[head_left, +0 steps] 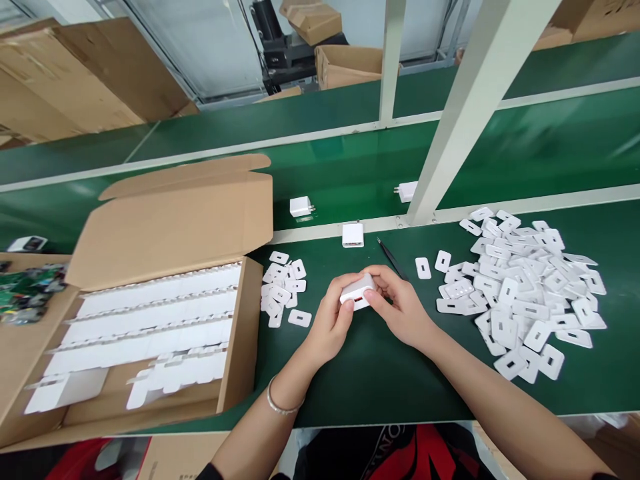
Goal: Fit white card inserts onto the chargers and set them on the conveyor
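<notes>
Bare forearms (500, 393) (a silver bracelet (281, 408) circles the left one) reach over a dark green table (380, 380) to a white casing (357, 291), a small block with a dark slot in its near face. The left hand (333, 317) grips the casing's left end between thumb and fingers; the right hand (400, 303) grips its right end, thumb pressed to the slotted side. Directly beyond the casing stands a similar white block (353, 235), and beyond it to the right lies a slim black tool (391, 257). Left of the casing sits a small pile of white slotted plates (283, 290); farther left, an open cardboard box (246, 333) holds rows of white pieces (160, 319). Right of the casing spreads a much larger heap of plates (520, 293).
</notes>
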Demonstrator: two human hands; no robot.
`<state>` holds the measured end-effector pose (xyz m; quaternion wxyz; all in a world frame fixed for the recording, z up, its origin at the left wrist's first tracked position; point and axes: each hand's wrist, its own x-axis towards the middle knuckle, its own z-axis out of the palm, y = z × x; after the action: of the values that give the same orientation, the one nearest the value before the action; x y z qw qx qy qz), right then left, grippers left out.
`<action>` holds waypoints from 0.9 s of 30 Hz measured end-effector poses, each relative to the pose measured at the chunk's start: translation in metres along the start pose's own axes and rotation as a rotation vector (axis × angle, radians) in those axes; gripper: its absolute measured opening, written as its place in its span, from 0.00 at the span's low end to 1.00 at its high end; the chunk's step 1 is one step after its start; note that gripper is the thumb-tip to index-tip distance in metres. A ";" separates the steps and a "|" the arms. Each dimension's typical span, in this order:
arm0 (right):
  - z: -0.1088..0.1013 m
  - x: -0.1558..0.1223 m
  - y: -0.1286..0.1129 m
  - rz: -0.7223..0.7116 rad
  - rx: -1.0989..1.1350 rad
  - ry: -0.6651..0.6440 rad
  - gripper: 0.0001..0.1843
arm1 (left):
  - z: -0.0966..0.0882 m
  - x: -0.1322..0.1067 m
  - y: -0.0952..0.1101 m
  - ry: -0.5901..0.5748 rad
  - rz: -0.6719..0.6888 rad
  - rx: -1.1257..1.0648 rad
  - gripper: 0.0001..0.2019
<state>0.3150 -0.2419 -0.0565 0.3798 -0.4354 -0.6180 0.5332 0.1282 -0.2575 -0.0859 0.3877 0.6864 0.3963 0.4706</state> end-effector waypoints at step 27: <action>0.010 0.000 0.000 -0.040 -0.053 0.042 0.21 | 0.006 0.001 -0.006 0.093 -0.128 -0.195 0.33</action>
<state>0.3053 -0.2448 -0.0580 0.3916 -0.4440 -0.6324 0.4995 0.1336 -0.2548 -0.0926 0.4631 0.5962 0.4092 0.5124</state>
